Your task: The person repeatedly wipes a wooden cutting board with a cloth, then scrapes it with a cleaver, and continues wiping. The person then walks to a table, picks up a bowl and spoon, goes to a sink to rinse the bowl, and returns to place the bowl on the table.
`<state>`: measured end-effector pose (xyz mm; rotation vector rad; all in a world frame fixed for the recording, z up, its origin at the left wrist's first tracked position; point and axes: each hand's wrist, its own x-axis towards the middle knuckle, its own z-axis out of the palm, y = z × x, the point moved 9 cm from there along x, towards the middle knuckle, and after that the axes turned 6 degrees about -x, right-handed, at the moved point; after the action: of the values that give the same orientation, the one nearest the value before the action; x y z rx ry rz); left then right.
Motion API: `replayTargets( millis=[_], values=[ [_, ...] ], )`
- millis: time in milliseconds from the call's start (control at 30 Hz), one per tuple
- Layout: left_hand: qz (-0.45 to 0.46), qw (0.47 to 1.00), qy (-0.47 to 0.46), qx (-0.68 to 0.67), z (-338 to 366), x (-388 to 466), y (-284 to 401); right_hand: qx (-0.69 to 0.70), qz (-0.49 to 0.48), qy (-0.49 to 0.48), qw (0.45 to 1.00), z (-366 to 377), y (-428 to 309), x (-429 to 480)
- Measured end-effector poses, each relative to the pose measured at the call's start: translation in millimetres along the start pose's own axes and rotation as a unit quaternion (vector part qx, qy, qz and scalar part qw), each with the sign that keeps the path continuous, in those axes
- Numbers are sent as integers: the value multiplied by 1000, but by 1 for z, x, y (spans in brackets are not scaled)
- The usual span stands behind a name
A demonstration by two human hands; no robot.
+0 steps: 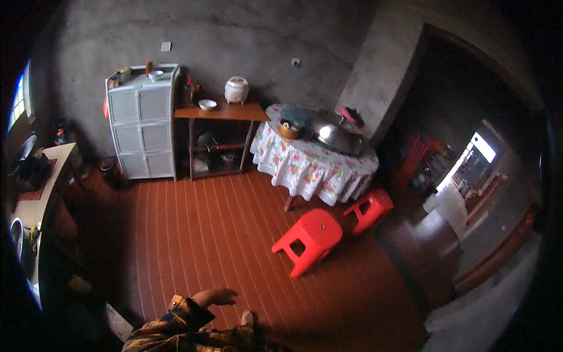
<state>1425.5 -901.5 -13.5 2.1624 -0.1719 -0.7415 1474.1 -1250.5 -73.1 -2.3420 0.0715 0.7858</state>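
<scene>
My left hand [216, 297] reaches out from a plaid sleeve [165, 323] at the bottom of the view. Its fingers are loosely extended and nothing shows in them. Below it is the reddish-brown striped floor [193, 233], with part of my bare foot [247, 317] just to its right. My right hand is out of view. Ahead and to the right stands a red plastic stool [320, 226], well apart from my hand. A second red stool [374, 207] stands behind it, close to a round table's floral tablecloth [308, 174].
A metal wok lid [336, 134] and a brown pot [289, 130] rest on that table. Along the wall stand a grey cabinet [143, 127] and a wooden shelf table [220, 113] bearing a rice cooker [236, 91] and white bowl [207, 104]. Left is a counter [57, 154]; right, a doorway [418, 110].
</scene>
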Motion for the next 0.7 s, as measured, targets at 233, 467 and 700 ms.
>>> replayTargets(
  millis=[233, 467, 700],
  values=[
    [-62, 984, 136, -92, -132, 40, 6, -1, -56, -28, 998, -54, -36, 166],
    [-92, 985, 107, -98, -183, 94, -27, 82, -190, -55, 977, -42, -114, 321],
    [-54, 980, 167, -95, -307, 162, -66, 4, -132, -144, 981, -42, -261, 376]
  ],
)
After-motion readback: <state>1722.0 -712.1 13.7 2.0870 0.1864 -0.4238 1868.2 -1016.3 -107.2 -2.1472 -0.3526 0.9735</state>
